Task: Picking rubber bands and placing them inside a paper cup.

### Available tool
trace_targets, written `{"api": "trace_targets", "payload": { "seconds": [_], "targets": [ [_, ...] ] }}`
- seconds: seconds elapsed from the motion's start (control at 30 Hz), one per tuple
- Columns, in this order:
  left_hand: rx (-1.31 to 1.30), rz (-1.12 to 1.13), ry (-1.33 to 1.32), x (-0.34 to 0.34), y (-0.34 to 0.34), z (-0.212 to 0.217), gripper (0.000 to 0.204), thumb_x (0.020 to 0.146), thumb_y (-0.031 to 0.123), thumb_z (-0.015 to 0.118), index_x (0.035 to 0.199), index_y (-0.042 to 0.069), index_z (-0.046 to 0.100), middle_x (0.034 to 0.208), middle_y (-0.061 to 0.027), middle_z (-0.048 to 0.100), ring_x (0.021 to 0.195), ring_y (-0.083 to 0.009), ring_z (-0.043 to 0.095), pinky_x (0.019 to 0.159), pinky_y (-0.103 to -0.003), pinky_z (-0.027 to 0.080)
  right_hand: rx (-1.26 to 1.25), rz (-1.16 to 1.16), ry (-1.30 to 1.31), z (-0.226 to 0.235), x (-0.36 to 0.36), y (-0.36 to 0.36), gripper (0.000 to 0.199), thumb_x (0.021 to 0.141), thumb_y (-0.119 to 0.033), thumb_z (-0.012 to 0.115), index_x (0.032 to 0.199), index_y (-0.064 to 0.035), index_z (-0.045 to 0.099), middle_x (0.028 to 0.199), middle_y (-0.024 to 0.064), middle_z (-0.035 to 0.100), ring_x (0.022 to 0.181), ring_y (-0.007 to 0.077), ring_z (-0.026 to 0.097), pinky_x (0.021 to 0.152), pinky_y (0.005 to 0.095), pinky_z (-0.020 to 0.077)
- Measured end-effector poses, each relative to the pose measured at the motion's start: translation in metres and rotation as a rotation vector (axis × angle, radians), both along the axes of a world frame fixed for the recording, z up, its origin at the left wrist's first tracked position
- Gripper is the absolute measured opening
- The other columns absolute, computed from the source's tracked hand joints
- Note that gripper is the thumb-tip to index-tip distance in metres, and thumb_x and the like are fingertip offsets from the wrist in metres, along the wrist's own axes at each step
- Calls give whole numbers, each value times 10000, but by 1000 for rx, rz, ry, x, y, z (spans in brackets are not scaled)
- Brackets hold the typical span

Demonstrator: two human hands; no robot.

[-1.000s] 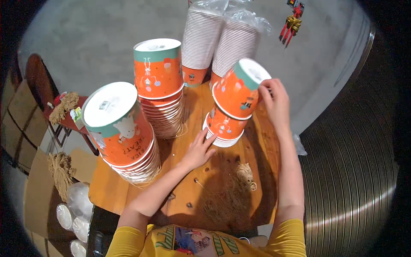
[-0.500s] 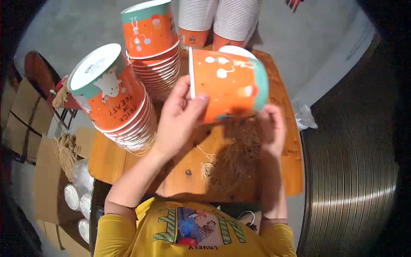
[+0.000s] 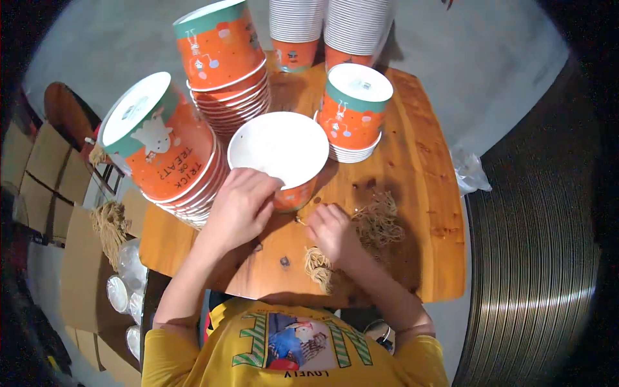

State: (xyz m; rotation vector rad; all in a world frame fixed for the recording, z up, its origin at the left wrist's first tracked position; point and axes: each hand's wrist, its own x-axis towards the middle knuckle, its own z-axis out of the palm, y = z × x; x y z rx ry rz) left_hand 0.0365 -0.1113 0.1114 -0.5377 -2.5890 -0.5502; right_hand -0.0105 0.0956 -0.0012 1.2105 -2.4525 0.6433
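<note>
Tilted cup (image 3: 280,155) now upright, left hand (image 3: 240,208) perhaps gripping rim.

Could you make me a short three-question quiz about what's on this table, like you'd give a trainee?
1. True or false: the open paper bucket stands mouth up on the wooden table.
2. Which hand grips that bucket's rim? A) the left hand B) the right hand C) neither
3. Fill in: the right hand rests on the table beside a bundle of tan ______.

Key:
1. True; its white inside shows.
2. A; the left hand's fingers curl over the near rim.
3. Strings; loose twine-like strands lie by the fingers, with a further bunch nearer the person.
</note>
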Motion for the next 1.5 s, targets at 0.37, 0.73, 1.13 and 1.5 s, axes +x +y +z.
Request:
{"api": "trace_targets", "payload": {
  "seconds": [0.37,0.73,1.13,1.5],
  "targets": [
    [72,-204,119,9,28,-6,431,748,91,645,1160,53,524,1105,-119,527,1038,-309,527,867,-419,442,-454,-17,-886,65,6,2,77,746,-25,606,789,-26,542,689,-10,528,642,51,488,583,226,415],
    [153,-288,-33,19,29,-24,166,799,54,580,920,41,468,846,-114,474,790,-285,547,636,-374,475,-561,83,-1188,95,17,11,64,865,-72,559,897,-17,557,767,-31,544,730,51,488,647,210,416],
    [178,-48,58,-19,26,2,282,785,149,668,963,-1,508,872,-157,504,816,-356,527,711,-405,456,-758,-83,-995,77,16,5,30,818,-32,570,801,-41,546,661,-74,436,610,16,408,551,195,348],
    [-46,115,216,-84,52,0,288,715,128,677,942,-5,558,836,-154,510,836,-331,525,739,-428,448,-926,-292,-700,77,15,9,91,824,-41,610,748,-51,562,636,-82,439,587,14,381,525,196,318]
  ]
}}
